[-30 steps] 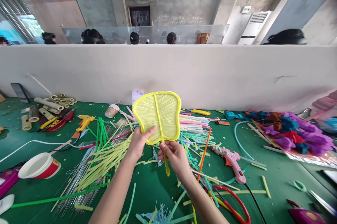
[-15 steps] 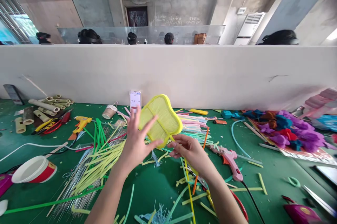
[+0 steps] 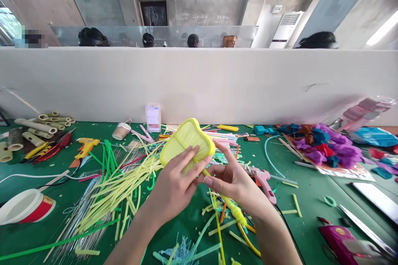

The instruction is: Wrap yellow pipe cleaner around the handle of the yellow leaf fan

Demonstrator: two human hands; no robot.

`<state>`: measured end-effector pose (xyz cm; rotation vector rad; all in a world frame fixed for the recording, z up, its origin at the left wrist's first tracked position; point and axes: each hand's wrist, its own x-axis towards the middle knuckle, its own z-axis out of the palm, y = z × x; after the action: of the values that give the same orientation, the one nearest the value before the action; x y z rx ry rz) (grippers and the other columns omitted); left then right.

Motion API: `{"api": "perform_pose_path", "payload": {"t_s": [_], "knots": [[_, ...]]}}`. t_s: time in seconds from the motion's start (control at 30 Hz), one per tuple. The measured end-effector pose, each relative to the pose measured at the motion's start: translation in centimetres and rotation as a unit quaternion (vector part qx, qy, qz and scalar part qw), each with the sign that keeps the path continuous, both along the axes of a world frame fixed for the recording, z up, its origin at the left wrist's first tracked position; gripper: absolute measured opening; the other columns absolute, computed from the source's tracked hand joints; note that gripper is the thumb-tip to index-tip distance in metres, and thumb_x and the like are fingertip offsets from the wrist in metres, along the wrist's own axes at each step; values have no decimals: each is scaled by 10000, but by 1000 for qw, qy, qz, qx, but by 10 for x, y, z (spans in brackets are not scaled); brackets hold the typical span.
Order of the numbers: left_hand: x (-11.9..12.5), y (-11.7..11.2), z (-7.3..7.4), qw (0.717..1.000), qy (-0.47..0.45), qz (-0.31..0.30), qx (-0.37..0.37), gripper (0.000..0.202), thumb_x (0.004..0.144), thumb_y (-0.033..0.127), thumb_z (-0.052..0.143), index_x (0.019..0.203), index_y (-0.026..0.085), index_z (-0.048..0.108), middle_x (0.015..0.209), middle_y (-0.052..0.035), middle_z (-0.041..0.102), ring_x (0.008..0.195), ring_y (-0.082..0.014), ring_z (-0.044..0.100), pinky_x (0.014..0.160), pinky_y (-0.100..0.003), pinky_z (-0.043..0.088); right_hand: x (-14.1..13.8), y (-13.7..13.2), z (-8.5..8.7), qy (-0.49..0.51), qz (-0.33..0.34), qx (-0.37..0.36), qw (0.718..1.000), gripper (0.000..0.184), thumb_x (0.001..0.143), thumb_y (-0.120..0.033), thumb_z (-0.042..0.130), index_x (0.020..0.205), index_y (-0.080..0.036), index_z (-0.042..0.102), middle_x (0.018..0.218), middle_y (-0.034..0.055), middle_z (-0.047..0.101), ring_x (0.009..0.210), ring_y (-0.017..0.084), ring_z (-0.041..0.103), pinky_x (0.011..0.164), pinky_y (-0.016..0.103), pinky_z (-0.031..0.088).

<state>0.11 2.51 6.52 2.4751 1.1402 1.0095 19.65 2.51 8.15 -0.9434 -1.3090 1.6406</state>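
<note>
I hold a small yellow hand fan (image 3: 185, 142) with a yellow rim and a thin yellow handle, tilted nearly flat above the green table (image 3: 311, 198). My left hand (image 3: 174, 184) lies over the fan's lower face, fingers spread on it and gripping the edge. My right hand (image 3: 231, 180) pinches the fan where the handle meets the blade, and the handle runs down past my right wrist.
Yellow and green strips (image 3: 118, 186) are piled to the left. A pink glue gun (image 3: 263, 180) lies just right of my hands, a yellow one (image 3: 83, 147) at left. A red-and-white cup (image 3: 25, 209), bamboo tubes (image 3: 40, 126), coloured felt pieces (image 3: 323, 149) and a white partition wall (image 3: 217, 82) surround them.
The fan has gone from upright and facing me to tilted nearly flat and lower. My left hand let go briefly, then settled back on the blade. My view shifted slightly right.
</note>
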Motion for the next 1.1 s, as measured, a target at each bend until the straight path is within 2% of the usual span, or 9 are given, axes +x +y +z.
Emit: {"api": "perform_pose_path", "payload": {"t_s": [0.2,0.33,0.4,0.5,0.63,0.8,0.9,0.97,1.1], "knots": [[-7,1,0,980,-195,44,-6,457,876,91,587,1239,349,692,1259,-4,710,1147,-264,678,1043,-397,510,16,-2,10,19,-31,40,999,836,841,-573,651,1534,-314,262,896,42,741,710,196,642,707,355,504],[-24,-3,8,969,-202,143,-12,312,867,183,667,1144,306,741,1008,-5,790,833,-204,738,769,-266,568,40,10,3,-138,-102,100,980,625,893,-550,584,1432,-270,435,956,78,739,848,229,655,757,374,500],[-30,-6,13,966,-198,161,-45,261,875,233,671,1120,289,741,990,-3,785,844,-200,728,741,-244,551,52,14,-4,-267,-108,121,950,463,885,-525,593,1256,-248,589,937,85,737,857,247,662,738,377,493],[-36,-6,16,970,-173,132,-111,238,875,282,674,1100,280,752,1026,-11,784,918,-222,728,766,-243,548,63,15,-13,-467,-52,133,872,237,880,-427,608,1001,-240,689,899,70,743,819,249,669,708,368,470],[-36,3,12,973,-137,97,-158,237,894,313,646,1094,287,768,1072,-18,781,983,-247,730,846,-268,546,56,15,-25,-593,57,121,794,146,849,-267,639,970,-239,715,914,48,757,870,242,683,704,333,459],[-36,11,5,971,-117,91,-190,330,886,302,649,1207,302,726,1106,-23,773,1009,-266,723,896,-305,542,20,26,-52,-645,95,99,752,177,775,-131,729,945,-179,730,971,100,741,946,270,686,766,352,504],[-36,13,4,968,-116,90,-202,355,890,287,636,1237,292,708,1156,-35,756,1068,-280,700,953,-335,524,5,32,-68,-672,110,79,728,196,900,-267,680,1064,-159,676,1093,90,692,981,225,670,839,393,551],[-36,13,5,966,-112,90,-213,340,906,303,614,1232,278,707,1187,-41,744,1101,-277,685,989,-350,507,4,35,-73,-674,108,78,727,222,952,-322,618,1102,-162,650,1114,67,675,966,195,667,844,399,563],[-35,14,8,964,-92,82,-237,336,936,352,581,1238,252,688,1224,-44,727,1120,-245,674,1002,-344,502,19,36,-61,-639,69,112,758,75,862,-112,632,880,-147,696,873,73,722,858,217,683,756,343,520]]}}
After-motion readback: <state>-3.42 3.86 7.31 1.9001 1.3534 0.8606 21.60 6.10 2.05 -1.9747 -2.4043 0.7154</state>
